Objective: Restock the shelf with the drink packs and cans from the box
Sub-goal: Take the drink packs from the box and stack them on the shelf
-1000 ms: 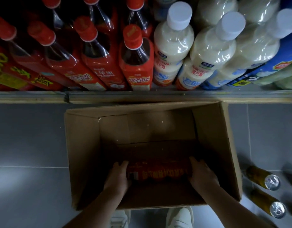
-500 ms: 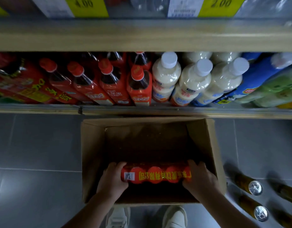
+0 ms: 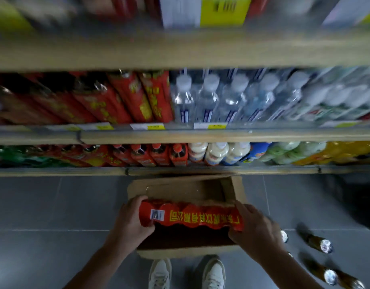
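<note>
A long wooden-edged store shelf unit (image 3: pixel 200 135) fills the upper half of the frame, its tiers blurred; the middle tier carries red-wrapped drink packs (image 3: pixel 121 101) at left and clear water bottles with white caps (image 3: pixel 209 97) at right, and the lowest tier a row of red-labelled dark bottles (image 3: pixel 159 154) beside creamy white bottles (image 3: pixel 217 153). Below it on the grey tiled floor (image 3: pixel 44 205) sits an open brown cardboard box (image 3: pixel 180 187), just in front of the shelf's base. Above the box, at lower centre, a long red plastic-wrapped drink pack with yellow lettering and a barcode (image 3: pixel 192 217) lies level, held by its ends: the left hand (image 3: pixel 130 224) wraps the barcode end, the right hand (image 3: pixel 255 228) clasps the other. White sneakers (image 3: pixel 160 272) show at the bottom edge, and brown cans with silver tops (image 3: pixel 317 241) lie at lower right.
</note>
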{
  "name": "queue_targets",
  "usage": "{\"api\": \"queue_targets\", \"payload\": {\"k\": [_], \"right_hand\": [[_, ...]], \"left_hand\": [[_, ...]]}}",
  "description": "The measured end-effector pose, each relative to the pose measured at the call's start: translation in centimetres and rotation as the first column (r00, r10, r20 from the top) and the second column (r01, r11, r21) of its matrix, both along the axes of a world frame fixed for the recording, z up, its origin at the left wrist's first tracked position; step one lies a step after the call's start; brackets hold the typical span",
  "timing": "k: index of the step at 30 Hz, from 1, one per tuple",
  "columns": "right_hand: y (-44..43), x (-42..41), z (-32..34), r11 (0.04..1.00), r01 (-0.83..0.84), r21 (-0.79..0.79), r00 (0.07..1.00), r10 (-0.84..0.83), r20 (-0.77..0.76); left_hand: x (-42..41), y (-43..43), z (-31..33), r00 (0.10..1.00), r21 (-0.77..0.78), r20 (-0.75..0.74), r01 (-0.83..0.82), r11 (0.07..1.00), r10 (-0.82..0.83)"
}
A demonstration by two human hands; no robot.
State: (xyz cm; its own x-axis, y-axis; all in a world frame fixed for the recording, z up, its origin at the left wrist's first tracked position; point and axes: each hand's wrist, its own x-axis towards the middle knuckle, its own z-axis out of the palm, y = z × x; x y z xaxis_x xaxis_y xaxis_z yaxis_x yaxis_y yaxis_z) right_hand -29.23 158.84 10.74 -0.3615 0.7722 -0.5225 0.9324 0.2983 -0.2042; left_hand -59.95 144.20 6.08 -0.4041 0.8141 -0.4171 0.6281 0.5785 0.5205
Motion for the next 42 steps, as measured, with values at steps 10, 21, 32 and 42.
{"api": "queue_targets", "payload": {"k": [10,21,32,42], "right_hand": [[-2.7,3.5,24.7,0.935,0.207,0.288,0.922,-0.089,-0.376],[-2.3,5.9,42.2,0.828,0.398,0.396,0.698,0.008,-0.716],[-0.6,6.4,52.3,0.767,0.599,0.229,0.351,0.006,-0.936],[1.8,6.9,58.6,0.793,0.601,0.102,0.142,0.02,-0.99]], "left_hand": [[0.1,-1.3,25.8,0.997,0.309,0.042,-0.074,0.948,0.064],[1.2,0.2,48.5,0.996,0.602,0.078,-0.073,0.795,0.033],[3.7,2.5,60.3,0.957,0.733,0.288,-0.227,0.641,0.01],[5.4,4.6,65.3,0.925,0.794,0.378,-0.336,0.508,0.02]]}}
